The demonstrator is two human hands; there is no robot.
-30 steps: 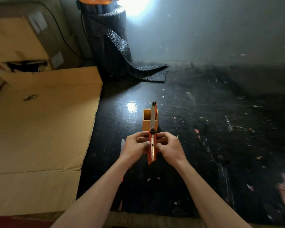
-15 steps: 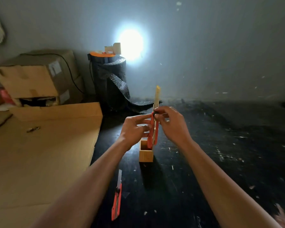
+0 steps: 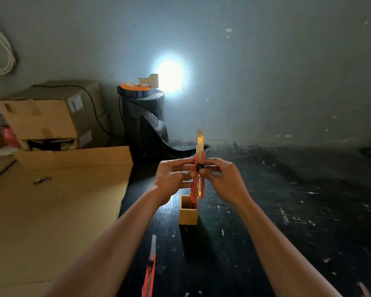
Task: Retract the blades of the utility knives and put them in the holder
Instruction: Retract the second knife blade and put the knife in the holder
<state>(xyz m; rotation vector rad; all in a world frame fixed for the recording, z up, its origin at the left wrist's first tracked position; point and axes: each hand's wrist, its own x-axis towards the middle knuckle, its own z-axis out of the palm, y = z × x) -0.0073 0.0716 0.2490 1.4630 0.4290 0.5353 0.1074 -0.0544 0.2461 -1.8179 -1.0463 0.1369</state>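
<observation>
Both hands are holding one utility knife [image 3: 198,179] upright above the dark floor, its long axis running near vertical, blade [image 3: 200,139] pointing up and fully extended, butt end hanging just over the open mouth of the wooden holder [image 3: 187,215]. The left hand [image 3: 171,179] is pinching the orange body from its side, and the right hand [image 3: 224,179] is pinching it from the other, fingers closed narrowly around the black slider knob [image 3: 199,167] (which thumb is actually bearing on it I cannot tell). The holder is standing directly below and slightly nearer than the hands, so the coming move looks like a slide of the knob down along the handle, then a short straight drop. A second knife [image 3: 149,273] is lying flat on the floor near the bottom edge of view, beside the left forearm, blade out and pointing away, just off the edge of the cardboard sheet [image 3: 51,211].
</observation>
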